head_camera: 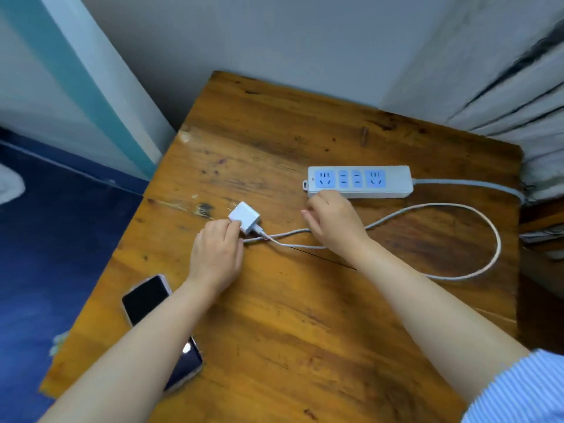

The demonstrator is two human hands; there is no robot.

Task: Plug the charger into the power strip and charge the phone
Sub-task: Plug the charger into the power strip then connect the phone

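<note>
With the left hand [216,257] pinching the charger [244,217], turn its prongs toward the power strip [360,181] that the loosely curled, empty right hand [331,222] steadies.

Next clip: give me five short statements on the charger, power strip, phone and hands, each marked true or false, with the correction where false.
1. The charger is plugged into the power strip. False: it lies on the wooden table, apart from the strip, prongs bare.
2. The left hand has its grip on the charger. True.
3. The phone lies screen up near the table's left edge, partly under the left forearm. True.
4. The right hand holds the phone. False: it rests by the strip's near edge, over the white cable.
5. All sockets showing on the strip are empty. True.
</note>
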